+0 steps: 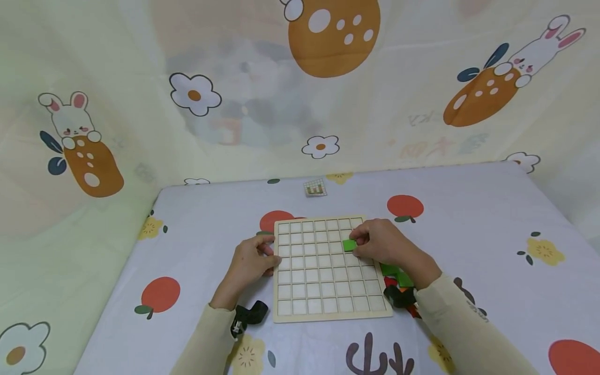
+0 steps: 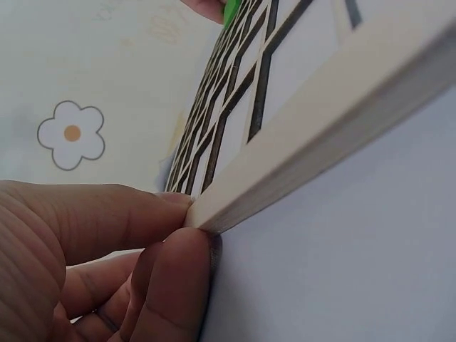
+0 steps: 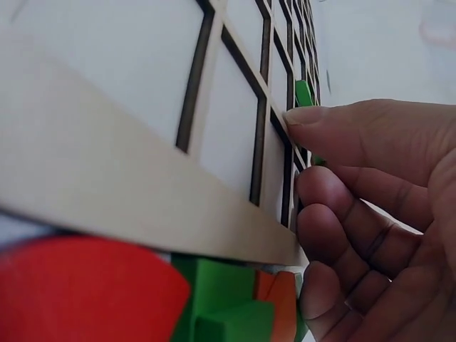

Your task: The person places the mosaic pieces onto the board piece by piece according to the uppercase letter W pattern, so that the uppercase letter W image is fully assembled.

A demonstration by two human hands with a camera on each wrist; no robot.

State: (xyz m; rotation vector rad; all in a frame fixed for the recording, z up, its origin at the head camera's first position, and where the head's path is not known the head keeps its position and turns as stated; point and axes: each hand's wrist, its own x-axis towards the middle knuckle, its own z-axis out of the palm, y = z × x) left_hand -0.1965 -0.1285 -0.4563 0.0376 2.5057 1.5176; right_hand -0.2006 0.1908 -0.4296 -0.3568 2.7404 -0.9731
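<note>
A square light-wood grid board (image 1: 328, 316) with white cells lies flat before me. My left hand (image 1: 249, 262) grips its left edge; in the left wrist view the thumb and a bent finger (image 2: 174, 285) meet at the wooden frame. Over the upper right of the grid, my right hand (image 1: 382, 242) pinches a small green square tile (image 1: 349, 245) between thumb and fingers. The right wrist view shows only bits of that tile (image 3: 304, 92) past the thumb, with the other fingers curled near the board's edge.
Beside the board's right edge, partly under the right wrist, lie green blocks (image 1: 404, 279) with red and orange pieces. A small card with a grid picture (image 1: 315, 187) lies beyond the board. The patterned cloth (image 1: 211, 219) covers the table, and a printed curtain (image 1: 253, 140) hangs behind.
</note>
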